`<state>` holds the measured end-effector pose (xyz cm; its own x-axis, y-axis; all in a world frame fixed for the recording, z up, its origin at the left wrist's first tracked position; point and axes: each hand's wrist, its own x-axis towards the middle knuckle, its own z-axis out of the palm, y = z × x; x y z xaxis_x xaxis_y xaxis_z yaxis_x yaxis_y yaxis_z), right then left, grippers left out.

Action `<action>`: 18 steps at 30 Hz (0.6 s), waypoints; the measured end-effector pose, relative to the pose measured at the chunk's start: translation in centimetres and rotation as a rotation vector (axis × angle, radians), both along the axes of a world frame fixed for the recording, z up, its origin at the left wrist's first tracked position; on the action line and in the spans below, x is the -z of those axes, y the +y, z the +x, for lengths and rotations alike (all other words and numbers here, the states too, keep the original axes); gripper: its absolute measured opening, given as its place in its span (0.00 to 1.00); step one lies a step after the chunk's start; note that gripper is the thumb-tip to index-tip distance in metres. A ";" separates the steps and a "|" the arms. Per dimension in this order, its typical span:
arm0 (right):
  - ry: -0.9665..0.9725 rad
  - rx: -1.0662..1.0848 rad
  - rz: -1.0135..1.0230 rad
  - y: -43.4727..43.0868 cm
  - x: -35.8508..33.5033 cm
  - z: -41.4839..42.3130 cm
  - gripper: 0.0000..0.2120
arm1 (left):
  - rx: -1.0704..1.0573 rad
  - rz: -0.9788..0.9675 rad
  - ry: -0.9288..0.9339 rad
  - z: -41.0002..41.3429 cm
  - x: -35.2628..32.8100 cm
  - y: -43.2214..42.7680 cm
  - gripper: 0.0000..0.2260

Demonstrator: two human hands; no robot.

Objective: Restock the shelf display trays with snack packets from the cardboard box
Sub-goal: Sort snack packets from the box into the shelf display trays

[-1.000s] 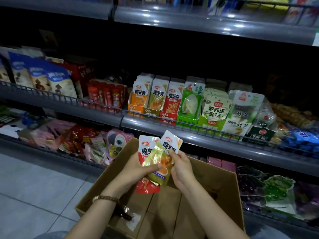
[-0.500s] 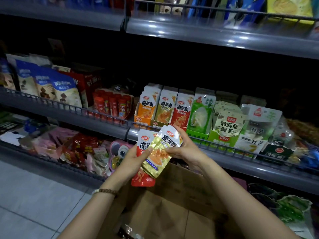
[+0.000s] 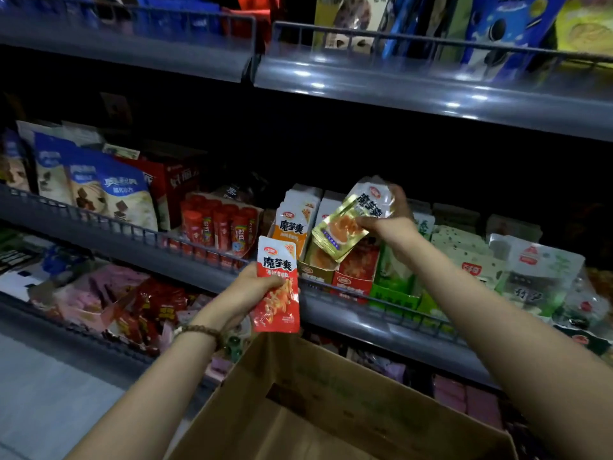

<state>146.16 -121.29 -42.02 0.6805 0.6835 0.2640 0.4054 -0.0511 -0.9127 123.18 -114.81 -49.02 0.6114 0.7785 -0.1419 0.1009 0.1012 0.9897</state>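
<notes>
My left hand (image 3: 247, 288) grips red snack packets (image 3: 278, 287) in front of the middle shelf's rail. My right hand (image 3: 391, 217) holds a small stack of yellow-green snack packets (image 3: 348, 224), tilted, just above the yellow-green display tray (image 3: 315, 273). That tray stands between an orange tray (image 3: 293, 227) and a red tray (image 3: 353, 282), all holding upright packets. The open cardboard box (image 3: 318, 386) sits below my forearms; the part of its inside that shows is bare cardboard.
Green trays (image 3: 394, 293) and pale green bags (image 3: 537, 273) fill the shelf to the right. Red sausage packs (image 3: 215, 227) and blue-white bags (image 3: 122, 194) stand to the left. A wire rail (image 3: 139, 230) fronts the shelf. Another stocked shelf (image 3: 431, 91) overhangs above, and a lower one below.
My hands rose from the box and separated. The right hand carried the yellow-green packets up to the trays, while the left kept the red ones lower down. The view tilted upward.
</notes>
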 end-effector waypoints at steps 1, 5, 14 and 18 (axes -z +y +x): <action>-0.072 0.018 -0.022 0.7 -0.2 0.2 0.39 | -0.016 -0.012 -0.023 0.1 0.1 0.4 0.13; -0.251 0.043 -0.073 3.2 0.1 -0.2 0.35 | -0.024 -0.026 -0.101 0.7 0.5 1.1 0.12; -0.802 -0.008 -0.446 4.5 3.3 -0.8 0.40 | -0.049 0.047 -0.138 0.6 2.1 1.1 0.14; -0.673 -0.086 -0.097 2.9 2.8 -2.2 0.28 | -0.037 0.081 -0.165 1.0 2.0 0.4 0.13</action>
<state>143.98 -118.41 -44.82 0.3320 0.7698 0.5451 0.8891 -0.0624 -0.4534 124.21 -114.45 -51.01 0.5920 0.8056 0.0218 -0.0661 0.0215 0.9976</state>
